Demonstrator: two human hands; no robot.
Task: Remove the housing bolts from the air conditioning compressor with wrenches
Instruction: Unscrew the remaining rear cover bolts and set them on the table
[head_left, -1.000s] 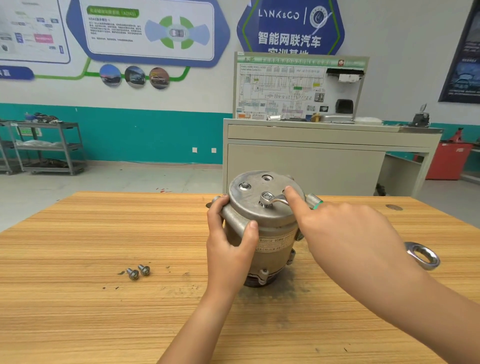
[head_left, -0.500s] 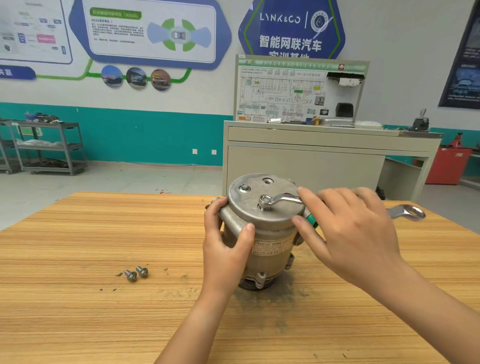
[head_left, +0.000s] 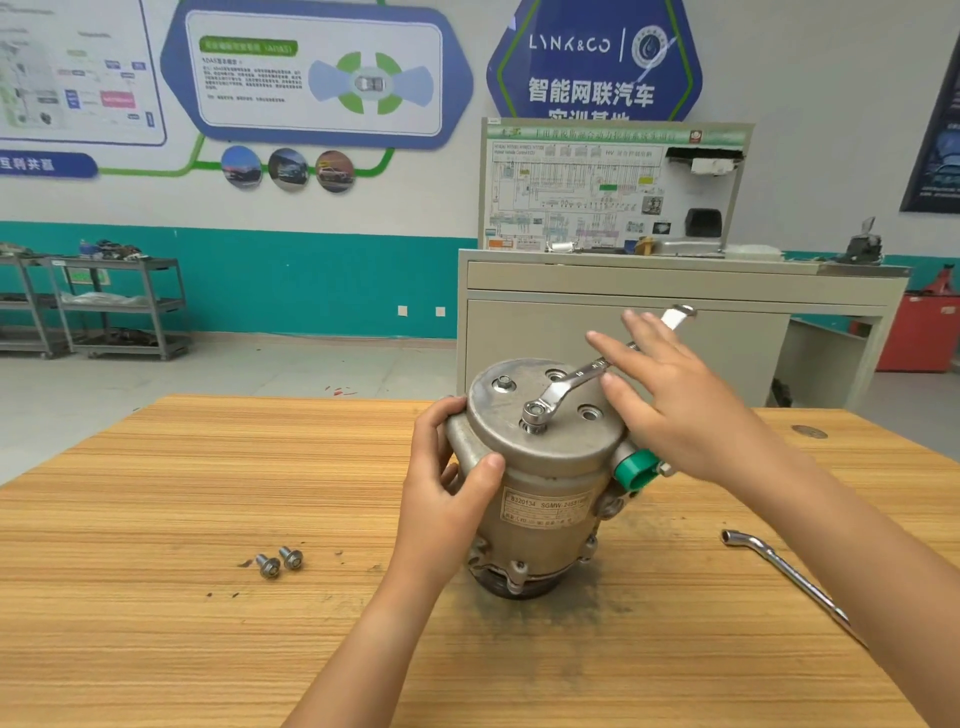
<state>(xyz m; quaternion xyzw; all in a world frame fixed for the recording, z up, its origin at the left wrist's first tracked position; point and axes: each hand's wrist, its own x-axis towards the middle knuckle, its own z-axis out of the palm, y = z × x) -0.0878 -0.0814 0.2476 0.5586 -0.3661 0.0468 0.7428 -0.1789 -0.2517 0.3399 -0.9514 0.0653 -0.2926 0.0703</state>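
Observation:
The grey air conditioning compressor stands upright on the wooden table, slightly tilted. My left hand grips its left side, thumb on the front. A silver ring wrench sits on a raised bolt on the top cover, its handle pointing up and to the right. My right hand presses on the handle with straight fingers. A second bolt sits in the cover at the back left. Two empty bolt holes show on the cover.
Two removed bolts lie on the table to the left of the compressor. A bent socket wrench lies at the right, partly under my right forearm. A green cap sticks out of the compressor's right side. A beige cabinet stands behind the table.
The wrench handle has swung anticlockwise, from pointing toward me at the right to pointing away to the upper right. My right hand followed it with its fingers now straight. The bolt stands higher.

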